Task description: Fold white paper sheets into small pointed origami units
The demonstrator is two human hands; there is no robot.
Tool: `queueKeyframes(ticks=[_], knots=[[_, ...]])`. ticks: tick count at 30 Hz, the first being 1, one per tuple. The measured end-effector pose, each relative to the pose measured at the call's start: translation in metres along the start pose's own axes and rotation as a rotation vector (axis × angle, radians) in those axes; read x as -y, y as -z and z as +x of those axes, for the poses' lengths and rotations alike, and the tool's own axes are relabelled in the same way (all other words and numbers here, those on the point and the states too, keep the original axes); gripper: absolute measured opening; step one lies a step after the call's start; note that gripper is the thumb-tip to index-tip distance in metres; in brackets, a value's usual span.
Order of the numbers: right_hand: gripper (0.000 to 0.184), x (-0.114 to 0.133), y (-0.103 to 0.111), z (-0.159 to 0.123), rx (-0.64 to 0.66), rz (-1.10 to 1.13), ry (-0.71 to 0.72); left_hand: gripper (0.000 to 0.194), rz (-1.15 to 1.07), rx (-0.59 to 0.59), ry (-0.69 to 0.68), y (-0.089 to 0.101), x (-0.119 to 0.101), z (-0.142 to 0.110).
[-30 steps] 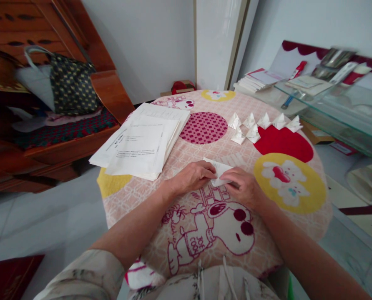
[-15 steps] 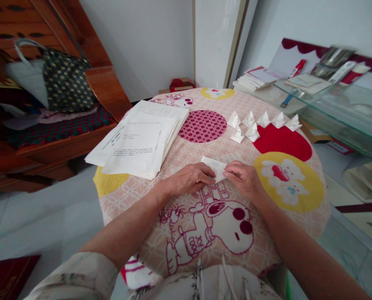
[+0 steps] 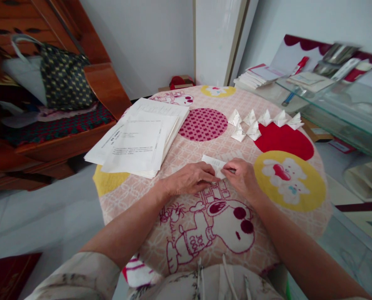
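A small folded piece of white paper [image 3: 215,163] with faint print lies between my two hands at the middle of the round table. My left hand [image 3: 194,177] has its fingers closed on the paper's left and near edge. From the right, my right hand [image 3: 240,175] pinches the paper's other side. The fingers hide part of its near edge. Beyond my right hand, several pointed folded paper pieces [image 3: 253,130] stand grouped on the tablecloth [image 3: 204,150]. A stack of printed sheets [image 3: 137,143] rests to the left of my hands.
A glass shelf [image 3: 336,108] at the right holds a red marker [image 3: 300,66], metal bowls and papers. On the left, a wooden bench [image 3: 103,91] bears a patterned bag [image 3: 64,79]. A small box with something red [image 3: 181,82] sits behind the table.
My right fingers have shifted slightly along the paper's right side, and less of the paper's near part shows. Both hands remain on it. The view has tilted slightly.
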State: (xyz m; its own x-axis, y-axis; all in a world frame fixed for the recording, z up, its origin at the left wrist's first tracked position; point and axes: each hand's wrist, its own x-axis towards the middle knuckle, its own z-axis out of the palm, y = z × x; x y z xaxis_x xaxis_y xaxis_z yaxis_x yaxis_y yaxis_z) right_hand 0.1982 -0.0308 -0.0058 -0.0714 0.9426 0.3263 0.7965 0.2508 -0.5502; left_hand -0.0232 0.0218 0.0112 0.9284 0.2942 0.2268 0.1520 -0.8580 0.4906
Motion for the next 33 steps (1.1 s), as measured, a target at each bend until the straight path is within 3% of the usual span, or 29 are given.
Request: queueKeyframes(ticks=[33], knots=[[0.022,0.000,-0.009,0.005,-0.010,-0.113,-0.047,0.035,0.039,-0.004,-0.035,-0.001,0.006,-0.001]])
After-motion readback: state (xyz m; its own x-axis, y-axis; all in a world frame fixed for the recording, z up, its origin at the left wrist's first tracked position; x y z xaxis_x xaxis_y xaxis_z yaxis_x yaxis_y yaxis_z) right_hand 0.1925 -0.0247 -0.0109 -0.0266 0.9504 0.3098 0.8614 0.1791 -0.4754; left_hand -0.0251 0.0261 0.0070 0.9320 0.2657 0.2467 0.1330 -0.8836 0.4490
